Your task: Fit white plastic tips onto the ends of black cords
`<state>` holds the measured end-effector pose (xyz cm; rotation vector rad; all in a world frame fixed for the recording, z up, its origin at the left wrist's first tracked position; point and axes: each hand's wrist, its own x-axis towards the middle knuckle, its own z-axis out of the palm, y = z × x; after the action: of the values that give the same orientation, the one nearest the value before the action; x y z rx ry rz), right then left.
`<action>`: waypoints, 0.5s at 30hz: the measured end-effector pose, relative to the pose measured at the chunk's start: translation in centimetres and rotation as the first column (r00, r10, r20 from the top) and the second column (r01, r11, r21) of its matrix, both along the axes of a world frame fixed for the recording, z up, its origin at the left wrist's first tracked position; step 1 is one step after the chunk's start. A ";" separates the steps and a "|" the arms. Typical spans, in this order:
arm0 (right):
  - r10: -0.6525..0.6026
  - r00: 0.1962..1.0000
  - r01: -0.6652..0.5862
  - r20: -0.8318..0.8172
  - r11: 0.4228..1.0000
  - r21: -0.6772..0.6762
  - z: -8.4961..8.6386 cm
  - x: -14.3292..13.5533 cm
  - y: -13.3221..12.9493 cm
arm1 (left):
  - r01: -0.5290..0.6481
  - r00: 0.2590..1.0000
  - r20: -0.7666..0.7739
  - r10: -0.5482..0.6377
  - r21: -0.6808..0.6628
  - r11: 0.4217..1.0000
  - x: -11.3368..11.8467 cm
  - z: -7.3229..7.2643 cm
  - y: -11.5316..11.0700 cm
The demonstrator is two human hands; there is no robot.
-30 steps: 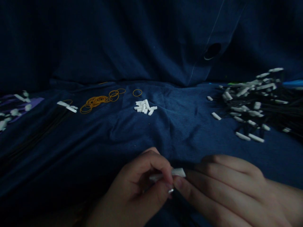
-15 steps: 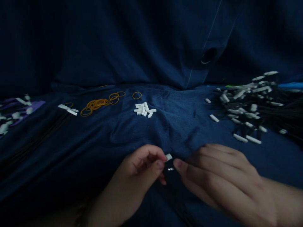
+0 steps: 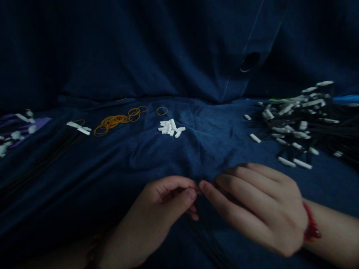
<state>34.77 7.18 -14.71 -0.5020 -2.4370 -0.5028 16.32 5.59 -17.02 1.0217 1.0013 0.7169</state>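
Note:
My left hand (image 3: 165,209) is closed, thumb and forefinger pinched together. The small white connector housing seen between those fingertips a moment ago is now hidden by the fingers. My right hand (image 3: 255,209) reaches in from the right with its fingers curled, and its foremost fingertip meets the left fingertips. Whatever the right fingers grip cannot be made out. Thin black wires (image 3: 209,239) run down below the joined fingertips toward the lower edge. Beyond the hands lies a small pile of white connector housings (image 3: 169,128) on the dark blue cloth (image 3: 218,138).
Orange rubber bands (image 3: 114,121) lie left of the pile. A black wire bundle with white ends (image 3: 79,127) rests farther left, near a purple item (image 3: 40,125) with white pieces. Many black wires with white connectors (image 3: 297,127) are heaped at right.
The right hand has moved left and its fingertip now meets the left fingertips. The white housing and a shiny metal tip between the hands are now covered. A red bracelet has come into view.

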 end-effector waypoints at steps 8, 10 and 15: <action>-0.002 1.000 0.001 0.030 0.999 0.049 0.6 -0.4 0.0 | 0.012 1.000 -0.004 -0.012 -0.019 1.000 0.0 0.4 0.0; -0.003 1.000 0.002 0.022 0.998 0.057 0.6 -0.4 -0.1 | 0.019 1.000 -0.007 -0.019 -0.019 1.000 0.0 0.5 0.0; -0.008 1.000 0.008 0.008 0.999 0.044 0.3 -0.4 -0.3 | 0.053 0.998 -0.031 -0.052 0.015 0.999 0.0 0.4 0.1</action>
<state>34.32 6.89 -14.41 -0.4919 -2.4274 -0.5620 16.35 5.72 -16.67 1.0719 0.9935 0.6686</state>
